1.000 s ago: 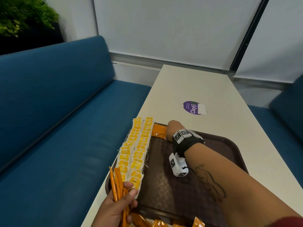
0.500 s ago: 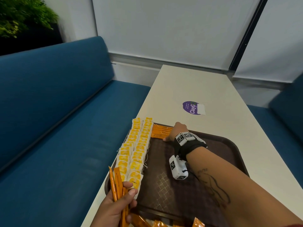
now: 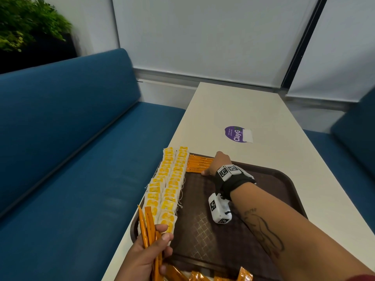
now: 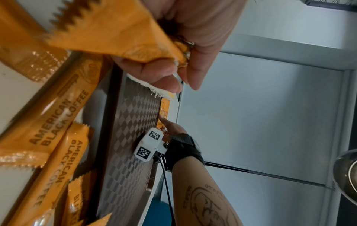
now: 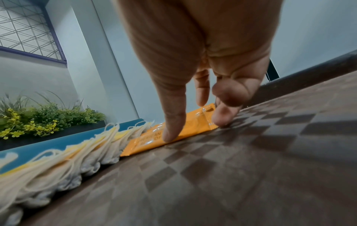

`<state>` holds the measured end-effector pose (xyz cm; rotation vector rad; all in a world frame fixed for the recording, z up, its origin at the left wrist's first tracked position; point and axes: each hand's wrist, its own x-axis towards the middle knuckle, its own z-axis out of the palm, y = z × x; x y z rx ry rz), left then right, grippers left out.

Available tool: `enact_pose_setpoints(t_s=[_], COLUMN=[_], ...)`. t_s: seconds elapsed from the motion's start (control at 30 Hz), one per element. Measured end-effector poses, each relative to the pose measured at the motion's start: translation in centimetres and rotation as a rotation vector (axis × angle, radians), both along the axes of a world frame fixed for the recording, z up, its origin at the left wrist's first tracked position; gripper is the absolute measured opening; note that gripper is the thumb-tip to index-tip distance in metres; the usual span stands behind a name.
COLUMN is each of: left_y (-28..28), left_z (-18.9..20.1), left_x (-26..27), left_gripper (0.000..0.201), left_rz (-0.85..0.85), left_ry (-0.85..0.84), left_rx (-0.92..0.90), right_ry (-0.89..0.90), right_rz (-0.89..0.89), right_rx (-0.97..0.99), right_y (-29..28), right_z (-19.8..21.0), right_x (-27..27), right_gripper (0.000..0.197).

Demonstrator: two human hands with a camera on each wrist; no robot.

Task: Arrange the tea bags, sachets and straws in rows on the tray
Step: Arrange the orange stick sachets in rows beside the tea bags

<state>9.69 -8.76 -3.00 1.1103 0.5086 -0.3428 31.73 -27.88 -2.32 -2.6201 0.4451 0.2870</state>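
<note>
Bottom edge of the head view: loose orange sachets (image 3: 205, 276) lie on the bench (image 3: 263, 110), just below the tray's near rim. They are stick packs printed "AMERICAN BLACK COFFEE", with serrated ends.

Lower left: your left hand (image 3: 146, 258) is closed round a bundle of orange sticks (image 3: 149, 228), fanned upward over the tray's near left corner.

Centre: brown tray (image 3: 284, 179) with a diamond-pattern floor. Two rows of white-and-yellow tea bags (image 3: 170, 179) run along its left side, overlapping like shingles, strings loose.

Further up: your right hand (image 3: 220, 162) reaches across the tray, fingers extended, thumb and fingertips (image 5: 170, 134) pressing on the placed sachets (image 3: 197, 164) at the far left corner, just right of the tea bags. The forearm and wrist camera cover part of the tray floor.

Upper area: purple sticker (image 3: 236, 133) on the bench, blue sofa (image 3: 60, 138) at left, green plant (image 3: 24, 23) in the upper-left corner.
</note>
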Motion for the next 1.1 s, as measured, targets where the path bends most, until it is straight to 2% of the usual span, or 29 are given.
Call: enact_pose_setpoints(t_s=[0.13,0.43,0.67,0.77,0.83,0.97,1.03,1.1], left_y=[0.0,0.2,0.1,-0.3,-0.6,-1.2,-1.7,-2.3], left_z=[0.0,0.3,0.0,0.4,0.6,1.2,1.5,1.8], left_x=[0.0,0.5,0.4,0.3,0.2,-0.1,-0.2,-0.2], left_gripper=[0.01,0.014,0.017,0.02,0.022,0.023,0.022,0.022], left_rz=[-0.01,-0.059,-0.023,-0.021,-0.044,-0.086,-0.039,0.066], left_ry=[0.023,0.026,0.012,0.005,-0.016,-0.069,-0.089,-0.121], left_rx=[-0.018,-0.052,-0.108,-0.192,-0.229,-0.282,-0.306,-0.326], right_ry=[-0.003,0.054,0.069,0.03,-0.014,-0.004,0.072,0.164], right_rz=[-0.005,0.011,0.024,0.032,0.079,0.256,0.387,0.497], right_rx=[-0.017,-0.093,-0.075,-0.014,0.07,0.469,0.501,0.449], right_y=[0.0,0.1,-0.5,-0.8,-0.7,0.4,1.1,2.0], right_z=[0.1,0.3,0.3,1.6,3.0,6.6,7.8,8.1], right_x=[-0.4,-0.4,-0.5,-1.3,-2.4,-8.2,-12.0,-15.2], right_gripper=[0.073,0.055,0.053,0.05,0.036,0.024,0.022,0.022])
